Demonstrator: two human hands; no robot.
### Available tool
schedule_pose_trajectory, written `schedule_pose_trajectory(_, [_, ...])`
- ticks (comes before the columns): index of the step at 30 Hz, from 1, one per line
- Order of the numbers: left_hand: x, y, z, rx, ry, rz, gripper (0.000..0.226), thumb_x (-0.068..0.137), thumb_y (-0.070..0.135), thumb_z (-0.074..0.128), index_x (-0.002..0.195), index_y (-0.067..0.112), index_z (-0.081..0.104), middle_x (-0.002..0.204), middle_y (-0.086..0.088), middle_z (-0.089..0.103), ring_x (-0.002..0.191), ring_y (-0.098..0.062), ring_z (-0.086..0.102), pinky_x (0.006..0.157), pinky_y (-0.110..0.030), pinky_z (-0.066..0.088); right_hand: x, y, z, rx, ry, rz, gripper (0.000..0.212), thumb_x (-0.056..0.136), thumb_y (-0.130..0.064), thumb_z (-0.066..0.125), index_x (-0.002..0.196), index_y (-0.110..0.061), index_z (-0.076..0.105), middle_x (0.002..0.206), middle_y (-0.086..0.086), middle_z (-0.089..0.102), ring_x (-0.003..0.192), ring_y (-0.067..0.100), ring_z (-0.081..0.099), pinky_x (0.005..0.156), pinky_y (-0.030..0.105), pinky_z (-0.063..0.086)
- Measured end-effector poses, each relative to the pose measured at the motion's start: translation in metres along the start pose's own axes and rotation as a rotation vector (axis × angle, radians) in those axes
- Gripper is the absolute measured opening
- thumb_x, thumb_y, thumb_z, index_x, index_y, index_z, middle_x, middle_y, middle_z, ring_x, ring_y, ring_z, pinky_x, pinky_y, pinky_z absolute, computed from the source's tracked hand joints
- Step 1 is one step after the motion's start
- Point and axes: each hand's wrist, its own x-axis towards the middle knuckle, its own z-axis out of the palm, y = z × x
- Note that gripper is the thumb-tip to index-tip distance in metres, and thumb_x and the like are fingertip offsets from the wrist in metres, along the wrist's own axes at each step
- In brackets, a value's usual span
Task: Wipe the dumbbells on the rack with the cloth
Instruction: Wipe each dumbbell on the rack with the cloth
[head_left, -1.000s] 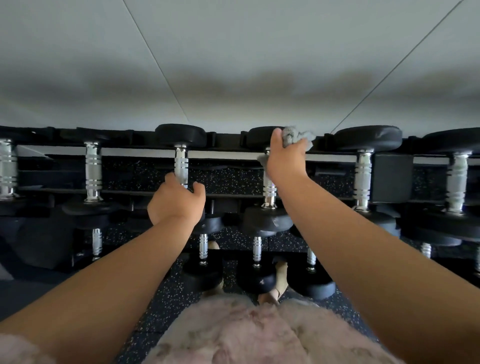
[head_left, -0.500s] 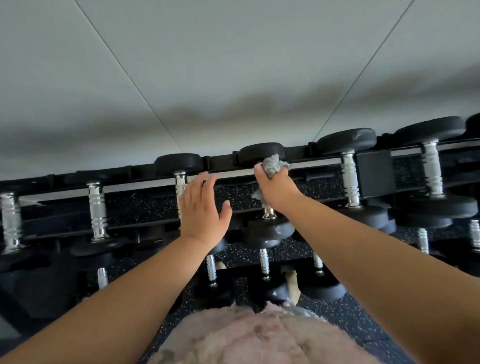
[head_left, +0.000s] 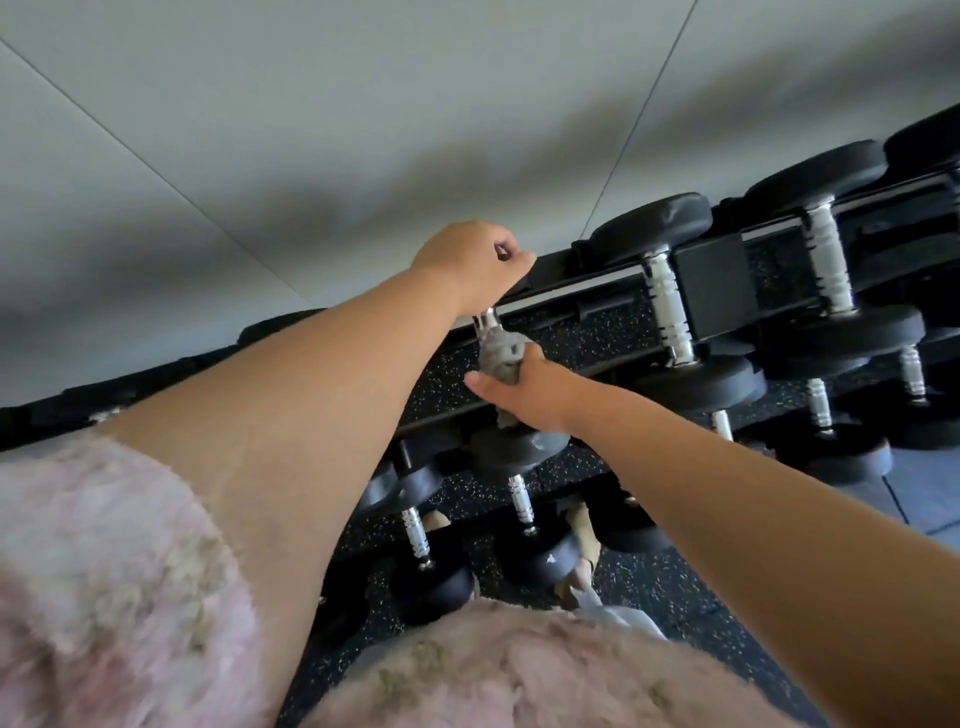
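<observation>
Two bare hands work on one dumbbell (head_left: 519, 441) of the rack (head_left: 717, 283); the frame is tilted, with the rack running from lower left to upper right.

1. Left: a pink fuzzy sleeve (head_left: 104, 545) covers the upper left arm. The forearm reaches up and right across the frame.
2. Left hand (head_left: 470, 265): positioned over the far end of the dumbbell, at the far rail of the rack. The fingers are curled downward over that end; the far head itself is hidden by the hand, so what exactly they grip cannot be told.
3. Handle (head_left: 485, 325): a short length of chrome shows just below the left hand.
4. Cloth (head_left: 501, 356): grey, bunched, wrapped against the handle directly under the chrome section.
5. Right hand (head_left: 524, 387): fingers and thumb curled round the cloth and the handle, squeezing the cloth onto the bar. The near head of the dumbbell sits just below this hand.
6. Right: further dumbbells (head_left: 670, 317) lie across the same rack tier, with chrome handles and black heads. More dumbbells rest on a lower tier, near the person.
7. Background: a pale wall (head_left: 363, 104) stands behind the rack; speckled black flooring (head_left: 649, 587) lies below it.
</observation>
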Motion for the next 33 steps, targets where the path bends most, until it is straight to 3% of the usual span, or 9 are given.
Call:
schedule_pose_trajectory(2, [0.0, -0.003, 0.004, 0.042, 0.068, -0.002, 0.036, 0.097, 0.062, 0.052, 0.108, 0.037, 0.076, 0.106, 0.015, 0.073, 0.097, -0.017, 0.065, 0.082, -0.033, 0.051, 0.002, -0.003, -0.002, -0.049, -0.007, -0.056, 0.111, 0.086, -0.089, 0.03, 0.156, -0.005, 0.016, 0.135, 0.012, 0.055, 0.124, 0.031, 0.058, 0.108, 0.042, 0.045])
schedule_pose_trajectory(5, [0.001, -0.008, 0.005, 0.045, 0.083, 0.005, 0.036, 0.097, 0.06, 0.05, 0.109, 0.039, 0.076, 0.107, 0.015, 0.073, 0.098, -0.016, 0.064, 0.08, -0.031, 0.047, 0.024, -0.012, -0.009, -0.237, 0.199, -0.147, 0.087, 0.094, -0.081, 0.02, 0.133, -0.008, 0.044, 0.113, 0.013, 0.061, 0.101, 0.03, 0.064, 0.092, 0.047, 0.056])
schedule_pose_trajectory(9, [0.0, -0.009, 0.006, 0.006, 0.093, 0.021, 0.029, 0.098, 0.054, 0.05, 0.105, 0.04, 0.074, 0.103, 0.019, 0.07, 0.096, -0.014, 0.061, 0.079, -0.03, 0.044, 0.048, -0.026, -0.021, -0.045, 0.289, -0.13, 0.047, 0.105, -0.054, 0.044, 0.115, -0.01, 0.057, 0.101, 0.009, 0.068, 0.09, 0.026, 0.066, 0.07, 0.035, 0.05])
schedule_pose_trajectory(14, [-0.001, -0.009, 0.007, -0.012, 0.126, 0.0, 0.025, 0.097, 0.052, 0.05, 0.097, 0.039, 0.072, 0.09, 0.021, 0.067, 0.088, -0.011, 0.062, 0.071, -0.028, 0.042, 0.031, -0.003, -0.017, 0.269, 0.037, -0.134, 0.038, 0.096, -0.054, 0.065, 0.114, -0.02, 0.06, 0.091, -0.004, 0.072, 0.074, 0.01, 0.071, 0.06, 0.023, 0.054])
schedule_pose_trajectory(16, [-0.001, -0.009, 0.007, -0.016, 0.129, 0.009, 0.025, 0.097, 0.05, 0.05, 0.097, 0.037, 0.072, 0.091, 0.02, 0.068, 0.089, -0.012, 0.062, 0.072, -0.029, 0.045, 0.025, 0.01, -0.017, 0.268, -0.035, -0.139, 0.035, 0.093, -0.047, 0.072, 0.115, -0.021, 0.065, 0.091, 0.0, 0.074, 0.072, 0.011, 0.07, 0.063, 0.029, 0.06])
schedule_pose_trajectory(19, [-0.001, -0.01, 0.008, -0.026, 0.145, 0.019, 0.026, 0.097, 0.05, 0.05, 0.098, 0.037, 0.073, 0.093, 0.019, 0.069, 0.09, -0.012, 0.063, 0.077, -0.03, 0.049, 0.024, 0.012, -0.024, 0.189, -0.072, -0.138, 0.028, 0.094, -0.046, 0.072, 0.109, -0.023, 0.068, 0.098, 0.0, 0.077, 0.09, 0.014, 0.073, 0.087, 0.037, 0.059])
schedule_pose_trajectory(22, [-0.001, -0.011, 0.01, -0.028, 0.169, 0.024, 0.027, 0.095, 0.052, 0.05, 0.097, 0.037, 0.072, 0.094, 0.018, 0.07, 0.091, -0.013, 0.063, 0.076, -0.029, 0.048, 0.029, -0.011, -0.025, 0.116, 0.01, -0.188, 0.033, 0.099, -0.049, 0.063, 0.11, -0.018, 0.062, 0.089, -0.005, 0.073, 0.078, 0.01, 0.07, 0.069, 0.025, 0.052])
schedule_pose_trajectory(26, [-0.001, -0.011, 0.011, -0.024, 0.185, 0.03, 0.026, 0.095, 0.051, 0.05, 0.096, 0.036, 0.072, 0.091, 0.017, 0.07, 0.089, -0.014, 0.063, 0.075, -0.03, 0.048, 0.025, -0.018, -0.013, 0.418, 0.054, -0.157, 0.026, 0.098, -0.037, 0.071, 0.112, -0.02, 0.056, 0.083, -0.005, 0.071, 0.062, 0.004, 0.068, 0.05, 0.018, 0.049])
schedule_pose_trajectory(33, [-0.002, -0.01, 0.009, -0.019, 0.193, 0.052, 0.024, 0.094, 0.049, 0.051, 0.09, 0.037, 0.071, 0.088, 0.016, 0.069, 0.088, -0.016, 0.061, 0.074, -0.028, 0.043, -0.002, 0.022, 0.003, -0.038, 0.166, -0.076, 0.04, 0.089, -0.051, 0.077, 0.108, -0.023, 0.056, 0.096, -0.003, 0.066, 0.086, 0.018, 0.066, 0.076, 0.037, 0.058])
